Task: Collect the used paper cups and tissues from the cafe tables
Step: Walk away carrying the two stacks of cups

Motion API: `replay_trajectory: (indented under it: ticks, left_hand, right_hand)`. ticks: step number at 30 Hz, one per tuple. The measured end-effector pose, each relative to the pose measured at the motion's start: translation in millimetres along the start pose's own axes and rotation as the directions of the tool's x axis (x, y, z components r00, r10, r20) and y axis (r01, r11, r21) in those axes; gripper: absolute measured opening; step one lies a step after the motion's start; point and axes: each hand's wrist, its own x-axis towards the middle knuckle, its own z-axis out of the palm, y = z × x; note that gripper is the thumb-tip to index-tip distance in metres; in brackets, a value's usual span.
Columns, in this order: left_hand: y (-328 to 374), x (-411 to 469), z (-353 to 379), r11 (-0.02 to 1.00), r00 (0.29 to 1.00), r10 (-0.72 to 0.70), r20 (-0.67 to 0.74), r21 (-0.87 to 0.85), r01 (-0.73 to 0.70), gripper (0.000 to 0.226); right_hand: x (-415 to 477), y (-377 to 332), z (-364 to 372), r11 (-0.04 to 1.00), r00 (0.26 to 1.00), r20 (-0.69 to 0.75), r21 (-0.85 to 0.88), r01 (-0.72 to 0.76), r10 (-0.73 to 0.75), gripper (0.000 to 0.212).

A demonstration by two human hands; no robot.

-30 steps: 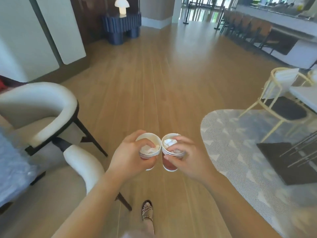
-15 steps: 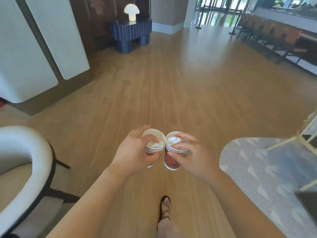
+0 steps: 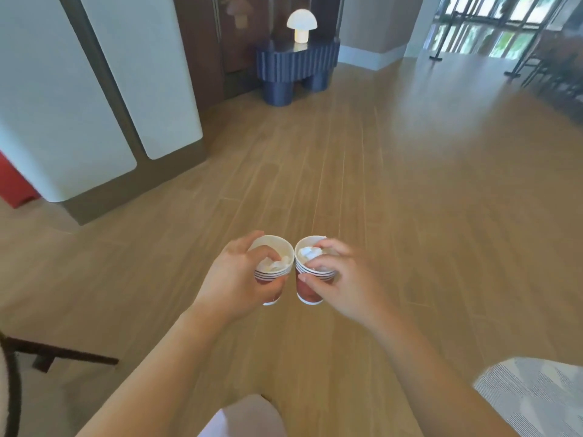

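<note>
**Two cup stacks, one per hand**

Two stacks of nested red-and-white paper cups are held out front over the light wooden plank floor (image 3: 362, 184), roughly mid-frame. We see both upright, side by side, with their top rims just beside each other; we cannot tell whether the rims touch.

- Left hand (image 3: 233, 279): fingers and thumb are curled round the left cup stack (image 3: 272, 274), thumb across the front. A crumpled white tissue (image 3: 274, 265) sits inside the top cup.
- Right hand (image 3: 347, 279): it grips the right cup stack (image 3: 310, 291) near the rims, with fingers over the top edge and thumb on the side. A second crumpled white tissue (image 3: 306, 253) is in its top cup.

Surroundings:
- A dark blue fluted side table (image 3: 296, 67) stands far ahead, with a white mushroom-shaped lamp (image 3: 301, 25) on it.
- Tall white rounded wall panels (image 3: 142, 74) are on the left.
- A grey patterned rug (image 3: 533, 395) shows its corner at bottom right.
- A dark chair leg (image 3: 60, 354) is at bottom left.
</note>
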Motion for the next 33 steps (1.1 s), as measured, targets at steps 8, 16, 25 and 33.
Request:
replay_trajectory:
  ticks: [8, 16, 25, 33]
  left_hand:
    - [-102, 225, 13, 0.999, 0.998, -0.033, -0.047, -0.017, 0.032, 0.034]
    - [-168, 446, 33, 0.998, 0.999, -0.034, -0.004, -0.048, 0.034, 0.034]
    - [-246, 716, 94, 0.997, 0.997, 0.026, 0.067, -0.078, -0.021, 0.035]
    - [-316, 946, 108, 0.998, 0.999, -0.040, 0.030, -0.050, 0.042, 0.036]
  right_hand:
    - [237, 78, 37, 0.994, 0.995, -0.022, 0.023, 0.102, -0.102, 0.011]
    - [447, 160, 43, 0.997, 0.995, -0.059, 0.012, 0.078, -0.077, 0.014]
    - [692, 297, 54, 0.999, 0.995, -0.102, 0.048, 0.007, -0.002, 0.016]
    - [930, 384, 58, 0.999, 0.999, -0.013, -0.003, 0.040, -0.040, 0.016]
